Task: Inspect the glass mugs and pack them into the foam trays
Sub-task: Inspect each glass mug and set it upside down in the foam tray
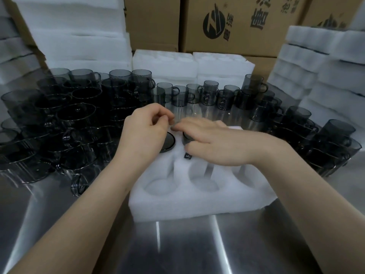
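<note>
A white foam tray lies in the middle of the steel table. In its back row, a dark glass mug sits in the left cavity showing a round dark face. A second mug sits in the middle cavity, its handle poking toward me. My right hand lies flat on that second mug with its fingers straight. Just above the first mug my left hand hovers with curled fingers, thumb near forefinger, and nothing visible in it. The three front cavities are empty.
Loose smoky-grey mugs crowd the table on the left, behind the tray and on the right. Foam tray stacks stand at back left, centre and right. Cardboard boxes wall the back. Bare steel table lies nearest me.
</note>
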Tool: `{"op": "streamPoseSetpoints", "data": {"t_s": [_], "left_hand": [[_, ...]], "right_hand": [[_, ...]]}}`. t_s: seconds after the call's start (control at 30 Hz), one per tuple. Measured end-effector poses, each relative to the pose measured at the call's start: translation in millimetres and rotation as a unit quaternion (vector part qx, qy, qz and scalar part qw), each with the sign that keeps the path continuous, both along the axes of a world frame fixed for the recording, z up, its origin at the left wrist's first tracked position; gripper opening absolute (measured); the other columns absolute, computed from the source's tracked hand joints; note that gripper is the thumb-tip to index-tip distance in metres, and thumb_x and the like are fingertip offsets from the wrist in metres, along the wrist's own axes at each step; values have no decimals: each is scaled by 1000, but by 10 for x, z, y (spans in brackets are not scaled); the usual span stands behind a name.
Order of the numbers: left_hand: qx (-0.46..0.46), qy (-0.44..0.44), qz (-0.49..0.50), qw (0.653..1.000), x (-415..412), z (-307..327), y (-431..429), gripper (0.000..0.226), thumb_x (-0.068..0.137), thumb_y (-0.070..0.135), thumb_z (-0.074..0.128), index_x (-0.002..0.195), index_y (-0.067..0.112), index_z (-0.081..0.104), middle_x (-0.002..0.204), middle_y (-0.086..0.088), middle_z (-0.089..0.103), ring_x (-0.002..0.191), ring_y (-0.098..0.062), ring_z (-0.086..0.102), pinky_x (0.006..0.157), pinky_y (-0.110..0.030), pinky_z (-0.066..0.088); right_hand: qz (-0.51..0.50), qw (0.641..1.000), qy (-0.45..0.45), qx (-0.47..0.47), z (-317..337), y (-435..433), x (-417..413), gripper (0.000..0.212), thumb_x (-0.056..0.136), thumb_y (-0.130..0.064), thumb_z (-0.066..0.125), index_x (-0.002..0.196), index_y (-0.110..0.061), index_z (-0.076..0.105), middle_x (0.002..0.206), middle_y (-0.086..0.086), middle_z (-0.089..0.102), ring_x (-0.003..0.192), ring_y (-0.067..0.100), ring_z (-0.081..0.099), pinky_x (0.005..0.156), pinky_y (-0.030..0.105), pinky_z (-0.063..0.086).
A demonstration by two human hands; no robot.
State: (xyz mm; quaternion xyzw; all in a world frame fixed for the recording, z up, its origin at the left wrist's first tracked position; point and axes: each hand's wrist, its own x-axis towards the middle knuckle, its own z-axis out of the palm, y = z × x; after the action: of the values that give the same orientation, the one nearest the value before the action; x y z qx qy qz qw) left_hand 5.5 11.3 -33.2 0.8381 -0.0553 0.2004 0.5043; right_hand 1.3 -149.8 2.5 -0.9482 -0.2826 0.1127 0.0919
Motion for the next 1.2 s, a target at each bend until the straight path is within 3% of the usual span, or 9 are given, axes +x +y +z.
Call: {"op": "streamPoseSetpoints", "data": {"t_s": [0.1, 0.27, 0.33, 0.4, 0.47, 0.53, 0.63, 0.77, 1.2], "left_hand": [[-6, 0, 3, 1000, 5, -5, 4, 23, 93, 7, 53, 90, 19, 72, 88, 9, 72, 90, -8, 65, 80, -16, 47], [-14, 1, 6, 1000, 14, -10, 5, 23, 94, 7, 52, 92, 18, 72, 90, 9, 71, 92, -9, 66, 83, -19, 49], [-16, 3, 4, 1000, 15, -19, 8, 24, 94, 7, 52, 91, 19, 72, 90, 10, 71, 91, -8, 65, 80, -16, 48], [-21, 7, 7, 1000, 20, -25, 11, 25, 94, 7, 51, 88, 22, 71, 90, 12, 71, 89, -6, 64, 75, -11, 46], [-23, 11, 9, 1000, 15, -29, 11, 26, 94, 7, 51, 87, 22, 71, 89, 12, 71, 85, -4, 62, 70, -9, 44], [-14, 8, 7, 1000, 9, -25, 9, 26, 93, 7, 51, 87, 22, 71, 87, 11, 70, 83, -2, 60, 67, -7, 41], [-7, 10, 3, 1000, 9, -24, 8, 26, 92, 7, 51, 85, 22, 71, 85, 13, 69, 82, 1, 59, 64, -3, 40], [-14, 14, -1, 1000, 6, -35, 19, 26, 93, 8, 51, 85, 23, 71, 83, 11, 70, 79, -2, 60, 63, -7, 42], [-4, 10, 1, 1000, 14, -39, 14, 27, 91, 8, 53, 82, 26, 71, 80, 11, 71, 78, -2, 61, 66, -11, 44]], "right_hand": [[-10, 998, -1, -64, -97, 37, -12, 64, 101, -47, 24, 155, -30, -5, 164, -9, -8, 149, 10, -10, 120, 38, -6], [-23, 996, 3, -89, -152, 75, -23, 66, 99, -50, 20, 154, -31, -13, 162, -9, -19, 147, 8, -19, 118, 39, -13], [-14, 998, 27, -51, -94, 49, 37, 61, 100, -45, 24, 156, -30, 4, 164, -7, -3, 150, 10, -5, 120, 38, -4], [-56, 993, 32, 99, -9, -10, 156, 43, 100, -36, 35, 141, -30, 50, 149, -5, 46, 138, 11, 38, 115, 32, 26], [-188, 935, -66, 293, 89, -128, 351, 31, 95, -26, 45, 103, -25, 75, 106, -5, 73, 98, 10, 65, 85, 26, 49], [-323, 849, -198, 369, 173, -330, 670, 29, 90, -19, 48, 96, -10, 75, 99, 13, 72, 86, 24, 66, 70, 26, 52], [-444, 817, -259, 262, 271, -575, 1164, 38, 86, -19, 49, 122, -14, 60, 134, 14, 53, 124, 32, 47, 102, 38, 41], [-519, 826, -165, 145, 293, -810, 1611, 54, 85, -24, 50, 139, -20, 43, 152, 17, 31, 141, 35, 25, 115, 41, 23], [-503, 825, -244, 80, 2, -1185, 1843, 30, 93, -18, 59, 117, 0, 60, 124, 23, 58, 117, 40, 54, 96, 41, 42]]}}
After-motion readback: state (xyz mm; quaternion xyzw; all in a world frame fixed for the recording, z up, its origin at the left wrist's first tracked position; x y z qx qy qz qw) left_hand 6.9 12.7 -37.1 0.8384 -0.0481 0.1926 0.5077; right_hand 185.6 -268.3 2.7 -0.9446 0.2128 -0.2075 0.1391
